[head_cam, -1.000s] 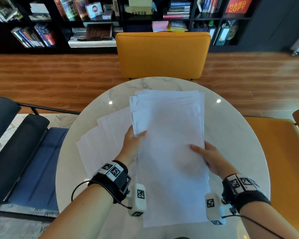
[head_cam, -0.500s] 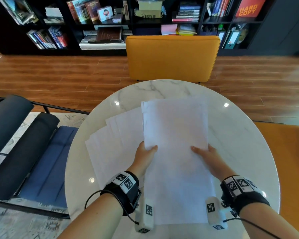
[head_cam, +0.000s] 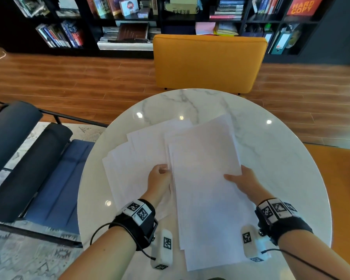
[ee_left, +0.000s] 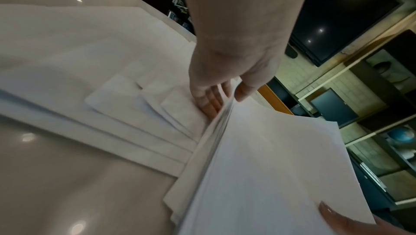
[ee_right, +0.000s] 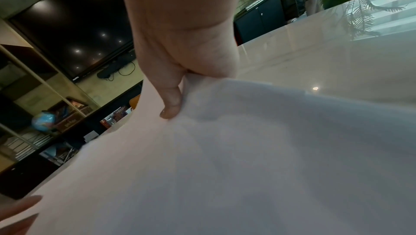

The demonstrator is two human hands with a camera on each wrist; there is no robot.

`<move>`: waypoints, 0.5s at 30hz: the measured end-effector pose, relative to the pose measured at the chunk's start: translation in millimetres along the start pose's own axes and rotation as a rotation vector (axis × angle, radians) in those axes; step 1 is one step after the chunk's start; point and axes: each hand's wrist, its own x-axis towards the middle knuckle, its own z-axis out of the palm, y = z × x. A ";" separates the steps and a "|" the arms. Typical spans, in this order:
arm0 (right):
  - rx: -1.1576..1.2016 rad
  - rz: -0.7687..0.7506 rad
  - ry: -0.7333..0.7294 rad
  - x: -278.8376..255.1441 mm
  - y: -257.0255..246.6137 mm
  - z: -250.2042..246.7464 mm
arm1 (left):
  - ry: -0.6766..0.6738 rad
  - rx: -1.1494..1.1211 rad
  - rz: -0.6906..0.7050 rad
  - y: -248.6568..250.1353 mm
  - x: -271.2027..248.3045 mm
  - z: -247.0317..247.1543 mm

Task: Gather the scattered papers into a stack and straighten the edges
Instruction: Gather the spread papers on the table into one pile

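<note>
Paper stack (head_cam: 206, 178) pinched at both side edges.
Left hand (head_cam: 159, 176) and right hand (head_cam: 243, 179) grasping it above the counter (head_cam: 281, 158); loose sheets (head_cam: 137, 158) fanned beyond left fingers (ee_left: 208, 100).

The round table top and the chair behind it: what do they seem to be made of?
The round table top looks like white marble or a marble-look slab, polished: grey veins run through it and ceiling lights reflect as bright spots. Real stone or imitation cannot be told. The chair looks upholstered in matte mustard-yellow fabric, with a fine weave and a soft padded edge.
</note>
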 end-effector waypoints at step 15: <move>0.053 -0.019 -0.064 21.9 -21.0 5.2 | 0.341 0.260 -0.284 23.9 52.4 -25.9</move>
